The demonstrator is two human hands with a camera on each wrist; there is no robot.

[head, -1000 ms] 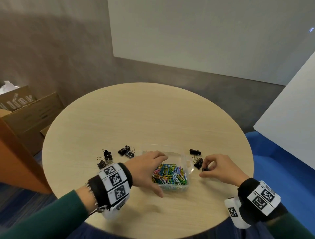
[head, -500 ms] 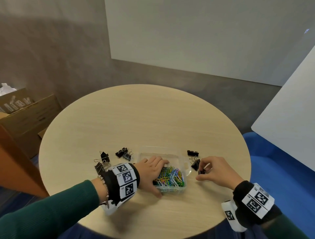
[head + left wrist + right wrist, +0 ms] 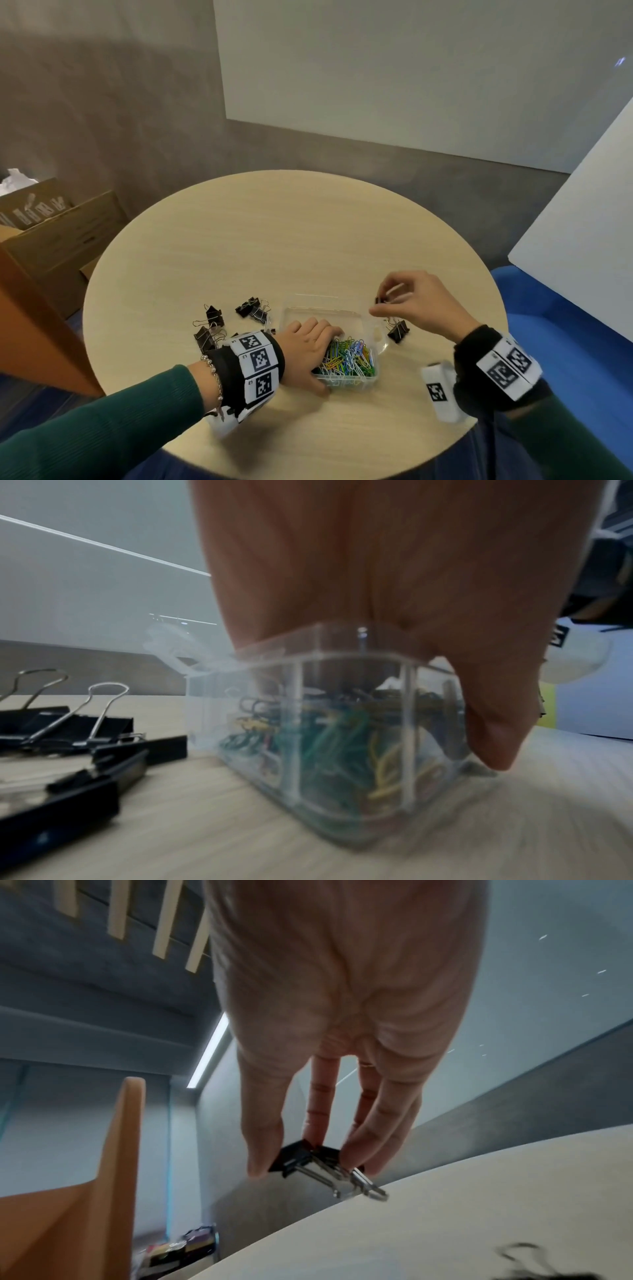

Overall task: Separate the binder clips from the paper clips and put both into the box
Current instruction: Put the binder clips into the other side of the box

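Observation:
A clear plastic box stands on the round table near its front. Its near compartment holds several coloured paper clips; the far compartment looks bare. My left hand grips the box's left side, fingers inside over the paper clips, thumb on the outer front wall. My right hand is raised right of the box and pinches a small black binder clip. One black binder clip lies right of the box; several more lie to its left.
The table is bare wood toward the back. Cardboard boxes and an orange panel stand left of the table. A blue seat and a white board are on the right.
My right hand has lifted off the table with a small binder clip and moved up and away. The left hand stays on the box. One clip fewer lies right of the box.

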